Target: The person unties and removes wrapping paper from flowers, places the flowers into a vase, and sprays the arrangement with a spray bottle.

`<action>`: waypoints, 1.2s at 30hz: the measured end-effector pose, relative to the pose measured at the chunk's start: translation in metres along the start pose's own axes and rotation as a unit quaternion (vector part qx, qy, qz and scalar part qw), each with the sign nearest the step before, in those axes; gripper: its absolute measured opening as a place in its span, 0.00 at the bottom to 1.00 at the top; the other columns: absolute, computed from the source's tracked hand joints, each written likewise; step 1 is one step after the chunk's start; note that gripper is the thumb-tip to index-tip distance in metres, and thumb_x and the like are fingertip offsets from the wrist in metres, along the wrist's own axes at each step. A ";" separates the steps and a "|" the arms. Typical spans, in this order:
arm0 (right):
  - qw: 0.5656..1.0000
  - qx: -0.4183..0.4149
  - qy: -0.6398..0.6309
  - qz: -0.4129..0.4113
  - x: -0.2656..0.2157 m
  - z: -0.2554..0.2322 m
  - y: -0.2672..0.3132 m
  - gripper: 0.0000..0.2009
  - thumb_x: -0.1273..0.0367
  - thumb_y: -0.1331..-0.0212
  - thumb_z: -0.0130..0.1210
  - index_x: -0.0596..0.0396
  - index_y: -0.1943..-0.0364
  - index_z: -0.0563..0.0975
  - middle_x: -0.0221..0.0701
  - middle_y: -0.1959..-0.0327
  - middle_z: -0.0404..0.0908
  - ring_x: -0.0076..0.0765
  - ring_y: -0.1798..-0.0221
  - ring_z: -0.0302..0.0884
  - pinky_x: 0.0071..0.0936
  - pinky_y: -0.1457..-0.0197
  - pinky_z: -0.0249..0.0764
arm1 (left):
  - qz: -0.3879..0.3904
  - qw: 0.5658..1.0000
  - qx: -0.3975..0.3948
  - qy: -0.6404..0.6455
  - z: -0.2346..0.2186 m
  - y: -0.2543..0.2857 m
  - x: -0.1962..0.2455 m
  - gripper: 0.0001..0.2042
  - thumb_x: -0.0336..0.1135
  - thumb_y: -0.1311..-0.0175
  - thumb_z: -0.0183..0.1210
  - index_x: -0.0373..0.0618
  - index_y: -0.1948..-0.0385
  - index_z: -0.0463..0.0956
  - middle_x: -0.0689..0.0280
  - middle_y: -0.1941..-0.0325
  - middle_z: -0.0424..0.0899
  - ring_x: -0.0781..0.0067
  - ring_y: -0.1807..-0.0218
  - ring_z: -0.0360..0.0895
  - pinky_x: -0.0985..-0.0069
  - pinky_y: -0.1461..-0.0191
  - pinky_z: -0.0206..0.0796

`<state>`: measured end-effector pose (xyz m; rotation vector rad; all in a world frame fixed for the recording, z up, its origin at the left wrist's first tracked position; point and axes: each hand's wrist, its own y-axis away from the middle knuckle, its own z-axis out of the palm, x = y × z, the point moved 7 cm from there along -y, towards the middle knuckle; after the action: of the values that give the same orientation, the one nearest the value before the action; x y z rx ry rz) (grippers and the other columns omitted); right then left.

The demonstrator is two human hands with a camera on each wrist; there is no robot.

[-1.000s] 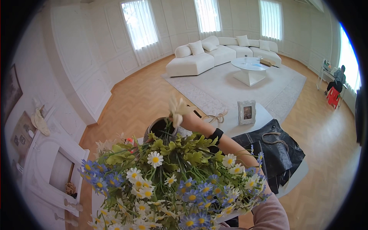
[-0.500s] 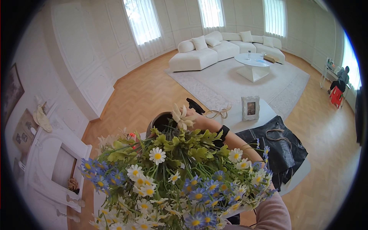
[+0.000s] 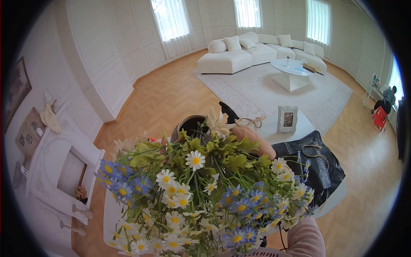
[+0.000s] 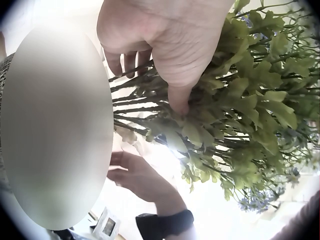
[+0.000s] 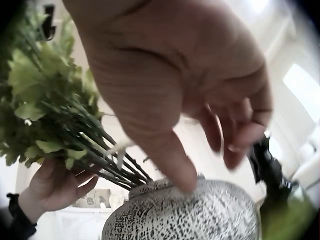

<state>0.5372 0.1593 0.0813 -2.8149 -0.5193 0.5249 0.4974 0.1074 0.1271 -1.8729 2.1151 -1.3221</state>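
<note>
A large bouquet of daisies, blue flowers and green leaves (image 3: 195,160) fills the lower head view. My left hand (image 4: 170,40) grips its stems, thumb pressed into the leaves and fingers behind. The lower stems lean into the mouth of a grey, rough-textured vase (image 5: 185,215). At the vase's right rim a cream flower (image 3: 219,124) stands with its petals spread. My right hand (image 5: 185,85) is over the vase, fingers loosely bent with nothing between them, thumb tip right at the shoulder of the vase. A pale blurred oval hides most of the vase in the left wrist view.
On the white table (image 3: 305,128) are a picture frame (image 3: 287,119), a black bag-like item (image 3: 317,171) and a tied beige cord (image 3: 255,122). A black object (image 3: 229,112) stands behind the vase. A fireplace (image 3: 55,171) is at left; a seated person (image 3: 387,100) is far right.
My right hand has lowered the cream flower from above the vase to its rim and let go, shifting slightly right. The left hand keeps its grip on the bouquet. The head view has turned slightly.
</note>
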 end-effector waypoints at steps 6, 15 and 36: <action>0.979 0.162 -0.124 -0.028 -0.017 -0.038 0.004 0.30 0.74 0.55 0.54 0.55 0.44 0.57 0.49 0.57 0.69 0.49 0.60 0.73 0.37 0.59 0.71 | 0.001 1.000 0.015 0.012 0.001 0.005 0.007 0.26 0.36 0.56 0.58 0.41 0.51 0.63 0.54 0.53 0.70 0.54 0.51 0.69 0.67 0.52 0.65; 0.932 0.043 -0.292 -0.212 -0.044 -0.033 -0.048 0.18 0.76 0.58 0.57 0.59 0.58 0.72 0.35 0.57 0.73 0.33 0.61 0.72 0.24 0.56 0.67 | -0.023 0.996 0.083 0.018 -0.008 0.030 0.014 0.26 0.36 0.56 0.58 0.42 0.51 0.63 0.54 0.53 0.70 0.54 0.51 0.69 0.67 0.52 0.65; 0.949 0.122 -0.277 -0.089 -0.091 -0.053 -0.107 0.09 0.73 0.46 0.51 0.63 0.62 0.73 0.31 0.69 0.77 0.23 0.66 0.74 0.19 0.62 0.68 | -0.065 0.913 0.401 -0.017 -0.088 0.147 0.029 0.27 0.36 0.56 0.59 0.42 0.50 0.63 0.55 0.52 0.70 0.54 0.51 0.68 0.67 0.51 0.65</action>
<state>0.4464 0.2135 0.1876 -2.3349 -0.7398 1.2555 0.3253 0.1208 0.1115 -1.6338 1.1241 -1.7828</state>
